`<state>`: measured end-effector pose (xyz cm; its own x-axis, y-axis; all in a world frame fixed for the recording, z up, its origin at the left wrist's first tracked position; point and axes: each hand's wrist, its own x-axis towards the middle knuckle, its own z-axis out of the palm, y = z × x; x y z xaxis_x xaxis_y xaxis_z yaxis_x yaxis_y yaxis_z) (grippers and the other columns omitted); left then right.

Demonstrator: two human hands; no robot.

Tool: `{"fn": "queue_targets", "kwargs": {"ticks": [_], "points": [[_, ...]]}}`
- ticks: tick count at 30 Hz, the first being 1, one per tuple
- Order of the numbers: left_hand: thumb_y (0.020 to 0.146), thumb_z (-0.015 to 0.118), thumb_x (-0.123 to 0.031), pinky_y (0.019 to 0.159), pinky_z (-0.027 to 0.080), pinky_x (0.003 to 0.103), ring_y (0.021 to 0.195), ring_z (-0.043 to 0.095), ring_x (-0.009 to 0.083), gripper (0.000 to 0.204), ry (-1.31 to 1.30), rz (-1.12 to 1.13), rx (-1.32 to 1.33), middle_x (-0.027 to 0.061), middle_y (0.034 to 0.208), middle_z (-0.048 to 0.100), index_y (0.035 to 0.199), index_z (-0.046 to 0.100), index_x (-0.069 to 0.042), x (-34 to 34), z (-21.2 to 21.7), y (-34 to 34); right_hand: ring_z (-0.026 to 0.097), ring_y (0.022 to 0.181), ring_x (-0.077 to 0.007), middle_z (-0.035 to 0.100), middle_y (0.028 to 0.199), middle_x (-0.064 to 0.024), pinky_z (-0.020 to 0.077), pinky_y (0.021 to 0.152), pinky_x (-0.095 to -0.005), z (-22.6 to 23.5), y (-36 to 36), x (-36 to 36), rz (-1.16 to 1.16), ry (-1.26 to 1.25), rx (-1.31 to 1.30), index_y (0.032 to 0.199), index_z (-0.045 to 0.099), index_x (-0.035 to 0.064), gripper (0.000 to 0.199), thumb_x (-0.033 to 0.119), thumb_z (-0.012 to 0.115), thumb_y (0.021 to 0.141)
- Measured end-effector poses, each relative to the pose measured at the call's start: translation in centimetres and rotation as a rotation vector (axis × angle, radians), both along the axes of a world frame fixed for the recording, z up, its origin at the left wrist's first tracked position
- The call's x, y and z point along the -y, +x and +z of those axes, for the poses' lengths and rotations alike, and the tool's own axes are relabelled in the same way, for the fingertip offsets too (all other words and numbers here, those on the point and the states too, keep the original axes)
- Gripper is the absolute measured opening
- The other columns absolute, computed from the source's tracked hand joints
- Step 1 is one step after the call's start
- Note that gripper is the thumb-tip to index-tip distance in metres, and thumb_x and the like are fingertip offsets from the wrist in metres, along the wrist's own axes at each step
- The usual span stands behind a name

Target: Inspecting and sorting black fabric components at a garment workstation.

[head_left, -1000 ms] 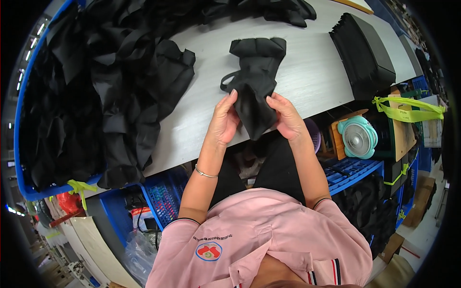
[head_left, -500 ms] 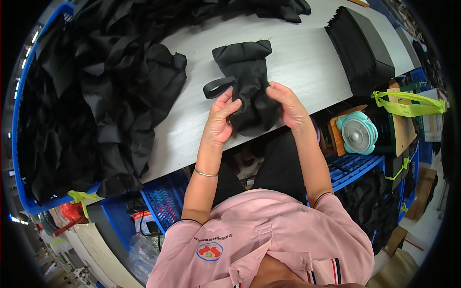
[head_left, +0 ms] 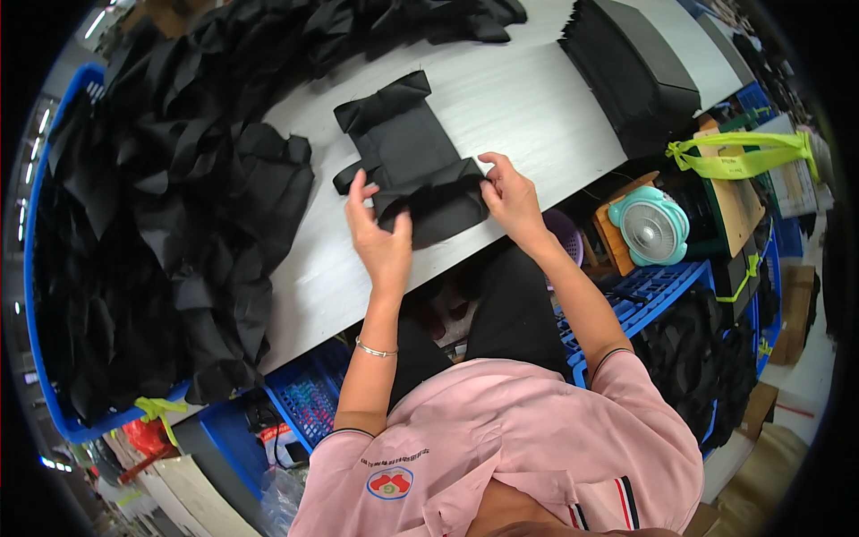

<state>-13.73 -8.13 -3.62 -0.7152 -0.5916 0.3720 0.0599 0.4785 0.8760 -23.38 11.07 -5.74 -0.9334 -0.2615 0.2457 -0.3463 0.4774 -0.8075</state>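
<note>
- Black fabric piece [head_left: 404, 148] lies on the table in front of you, between your two hands, its top and bottom ends folded over
- Your left hand [head_left: 380, 246] is at the piece's lower left edge, thumb and forefinger spread well apart
- Your right hand [head_left: 517, 206] is at its lower right edge, thumb and forefinger by the end of the lower fold; can't tell if they pinch it
- Strap loop [head_left: 344, 179] sticks out left of the piece, just beside your left fingertips
- Surface: pale tabletop [head_left: 501, 98], slanting up to the right
- Black fabric heap [head_left: 179, 215] to your left, spilling out of a blue crate [head_left: 40, 295] and along the table's far side
- Black stack [head_left: 640, 76] at the table's right, well apart from your hands
- Room: teal fan [head_left: 653, 225] below table level on your right, yellow-green band [head_left: 752, 150] near it
- Blue basket [head_left: 306, 400] under the table's edge, left of your legs
</note>
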Motion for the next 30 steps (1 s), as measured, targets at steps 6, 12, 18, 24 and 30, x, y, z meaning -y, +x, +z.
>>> {"fn": "queue_targets", "kwargs": {"ticks": [6,12,18,24,30], "points": [[0.068,0.061,0.014,0.066,0.044,0.026,0.064,0.042,0.0113,0.075,-0.071,0.001,0.054,0.0055,0.110,0.054,0.139,0.051,-0.007,1.5,0.8,-1.0,0.064,0.073,-0.0243,0.063,0.092,-0.0119,0.0518,0.069,-0.0369,4.7,-2.6,-2.9,0.103,0.045,-0.039,0.126,0.056,0.0075,0.041,0.007,0.068,0.087],[0.082,0.075,-0.002,0.064,0.048,0.024,0.077,0.052,0.0104,0.062,0.107,-0.033,-0.004,0.0101,0.127,0.053,0.138,0.049,-0.003,-0.2,3.3,0.8,0.060,0.109,-0.0315,0.061,0.120,-0.0127,0.0484,0.090,-0.0432,12.0,-13.0,-13.1,-0.473,0.554,-0.893,0.129,0.057,0.0075,0.052,0.030,0.076,0.086],[0.089,0.071,-0.005,0.067,0.051,0.022,0.089,0.058,0.0104,0.051,0.350,-0.070,-0.105,0.0115,0.135,0.050,0.135,0.050,0.001,-2.1,2.3,3.8,0.061,0.109,-0.0311,0.067,0.114,-0.0087,0.0498,0.091,-0.0435,12.9,-20.2,-20.6,-0.586,0.770,-0.617,0.115,0.070,0.0105,0.038,0.040,0.066,0.091],[0.092,0.069,-0.007,0.064,0.048,0.020,0.087,0.057,0.0045,0.041,0.463,-0.193,-0.046,0.0042,0.122,0.061,0.130,0.056,0.000,-3.7,2.3,5.9,0.063,0.103,-0.0293,0.067,0.102,-0.0050,0.0518,0.088,-0.0422,13.4,-20.7,-21.2,-0.510,0.665,-0.482,0.100,0.075,0.0126,0.023,0.032,0.067,0.091],[0.092,0.068,-0.004,0.062,0.047,0.018,0.082,0.055,0.0035,0.038,0.557,-0.315,0.030,0.0036,0.114,0.059,0.128,0.057,0.000,-5.0,2.0,7.7,0.066,0.097,-0.0306,0.070,0.099,-0.0084,0.0519,0.087,-0.0433,14.0,-21.1,-21.3,-0.485,0.775,-0.661,0.098,0.076,0.0110,0.028,0.036,0.065,0.091]]}}
